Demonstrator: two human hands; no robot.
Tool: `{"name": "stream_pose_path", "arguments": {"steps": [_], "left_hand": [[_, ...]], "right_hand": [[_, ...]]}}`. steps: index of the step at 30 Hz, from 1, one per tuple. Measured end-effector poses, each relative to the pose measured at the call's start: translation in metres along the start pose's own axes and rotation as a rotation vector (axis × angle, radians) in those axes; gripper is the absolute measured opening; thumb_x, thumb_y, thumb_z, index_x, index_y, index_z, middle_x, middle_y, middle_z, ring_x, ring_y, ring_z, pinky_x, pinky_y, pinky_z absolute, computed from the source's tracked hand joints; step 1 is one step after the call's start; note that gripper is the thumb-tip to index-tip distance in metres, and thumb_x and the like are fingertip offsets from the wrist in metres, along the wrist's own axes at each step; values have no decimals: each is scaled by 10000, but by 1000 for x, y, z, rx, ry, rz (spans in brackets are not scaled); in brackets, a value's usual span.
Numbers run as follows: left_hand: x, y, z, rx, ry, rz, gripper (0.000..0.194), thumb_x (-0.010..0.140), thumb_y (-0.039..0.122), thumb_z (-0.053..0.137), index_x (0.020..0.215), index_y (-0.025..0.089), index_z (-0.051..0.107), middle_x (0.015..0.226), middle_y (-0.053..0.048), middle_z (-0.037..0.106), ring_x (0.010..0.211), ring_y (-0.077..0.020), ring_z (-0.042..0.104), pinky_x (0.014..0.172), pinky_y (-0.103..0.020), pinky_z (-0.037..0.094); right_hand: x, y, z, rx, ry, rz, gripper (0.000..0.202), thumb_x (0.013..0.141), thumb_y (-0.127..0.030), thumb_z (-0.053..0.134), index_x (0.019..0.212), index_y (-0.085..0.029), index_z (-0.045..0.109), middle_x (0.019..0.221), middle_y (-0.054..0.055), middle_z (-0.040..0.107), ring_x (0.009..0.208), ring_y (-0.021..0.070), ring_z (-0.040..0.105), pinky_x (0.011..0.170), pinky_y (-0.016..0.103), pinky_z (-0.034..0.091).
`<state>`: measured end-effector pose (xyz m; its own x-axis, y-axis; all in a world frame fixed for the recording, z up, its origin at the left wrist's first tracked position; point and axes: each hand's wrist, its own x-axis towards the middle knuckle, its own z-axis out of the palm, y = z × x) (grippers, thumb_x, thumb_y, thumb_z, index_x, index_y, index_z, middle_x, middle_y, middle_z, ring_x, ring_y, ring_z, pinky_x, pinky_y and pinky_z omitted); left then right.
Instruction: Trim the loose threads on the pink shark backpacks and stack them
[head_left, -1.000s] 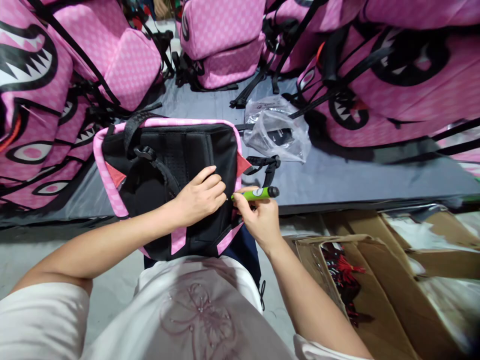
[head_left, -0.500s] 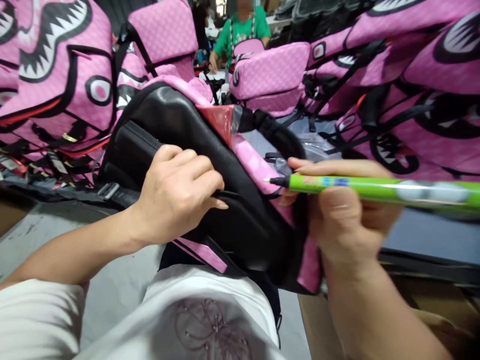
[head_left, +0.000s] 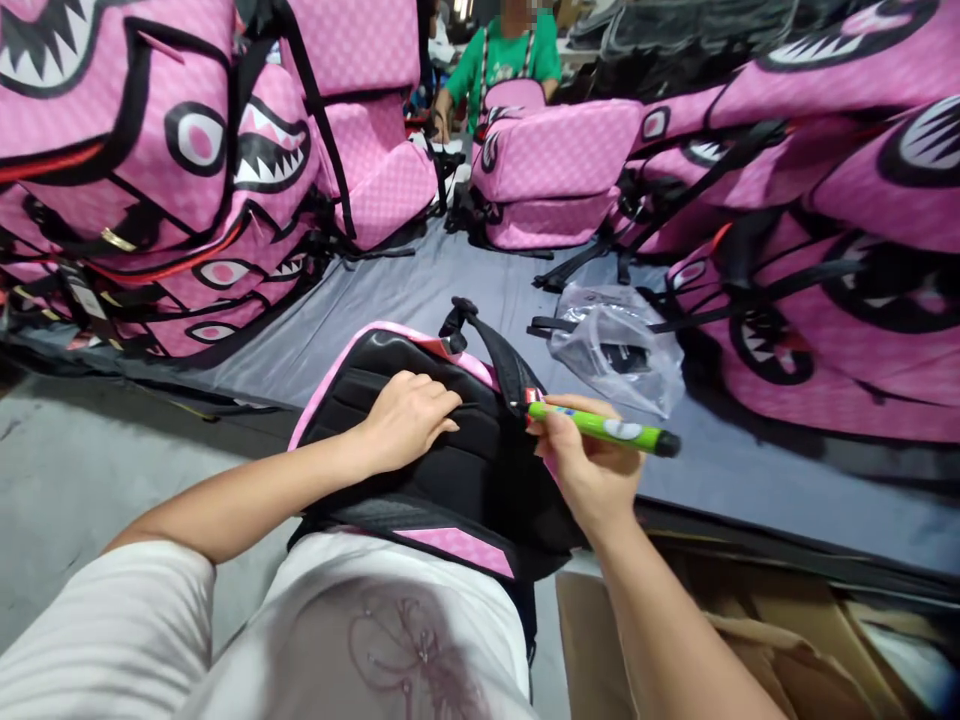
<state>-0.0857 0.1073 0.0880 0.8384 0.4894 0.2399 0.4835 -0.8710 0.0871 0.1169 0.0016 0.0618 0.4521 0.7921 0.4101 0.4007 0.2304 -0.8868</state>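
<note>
A black and pink backpack (head_left: 480, 480) leans against my body at the table's edge, its black padded back facing up. My left hand (head_left: 409, 420) lies on that panel, fingers curled into the padding and closed on it. In my right hand (head_left: 592, 460) is a green marker pen (head_left: 600, 425), its tip towards the left. The fingers of that hand also touch the right side of the bag, by a black shoulder strap (head_left: 502, 350) and a small red patch. Whether they pinch the strap cannot be seen.
Pink shark-face backpacks are piled at the left (head_left: 180, 200) and right (head_left: 862, 300). Another pink bag (head_left: 555, 150) stands farther back, near a person in green (head_left: 495, 70). A clear plastic bag (head_left: 622, 345) lies on the grey tabletop (head_left: 750, 470). Cardboard (head_left: 780, 620) sits below.
The backpack has tipped down and lies lower, nearer my body, uncovering the tabletop behind it. My right hand has moved down and left with the marker pen; my left hand stays on the bag.
</note>
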Motion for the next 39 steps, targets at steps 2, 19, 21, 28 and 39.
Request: {"name": "stream_pose_path", "arguments": {"steps": [2, 19, 21, 28, 39], "left_hand": [[0, 0, 0, -2, 6, -1, 203, 944, 355, 582, 1039, 187, 645, 960, -33, 697, 917, -198, 607, 783, -347, 392], [57, -55, -32, 14, -193, -61, 994, 765, 382, 782, 1546, 184, 201, 1437, -143, 528, 1250, -300, 529, 980, -402, 374], [67, -62, -21, 31, -210, -81, 971, 766, 413, 775, 1539, 186, 234, 1388, -141, 572, 1203, -308, 558, 939, -386, 377], [63, -75, -2, 54, -151, 4, 1105, 750, 451, 775, 1569, 180, 84, 1489, -159, 460, 1303, -298, 469, 1027, -404, 324], [58, -61, 3, 208, -170, -61, 1260, 706, 429, 824, 1573, 190, -58, 1522, -203, 380, 1278, -319, 483, 1031, -427, 334]], "right_hand": [[-1, 0, 12, -109, -11, -63, 223, 897, -407, 644, 1019, -222, 673, 852, 48, 750, 662, 189, 708, 596, 326, 577], [4, 3, 60, -496, -156, -639, 385, 924, -206, 614, 1305, -251, 582, 1033, 68, 747, 955, 232, 681, 865, 404, 451], [2, 6, 66, -457, -148, -637, 351, 911, -173, 619, 1254, -244, 603, 941, 53, 737, 867, 216, 656, 830, 396, 443], [0, 20, 63, -429, -231, -617, 335, 911, -150, 601, 1237, -226, 592, 972, 69, 718, 881, 218, 633, 812, 393, 456], [2, 31, 62, -346, -260, -512, 410, 899, -253, 587, 1306, -244, 540, 1074, 92, 713, 976, 266, 641, 893, 462, 473]]}}
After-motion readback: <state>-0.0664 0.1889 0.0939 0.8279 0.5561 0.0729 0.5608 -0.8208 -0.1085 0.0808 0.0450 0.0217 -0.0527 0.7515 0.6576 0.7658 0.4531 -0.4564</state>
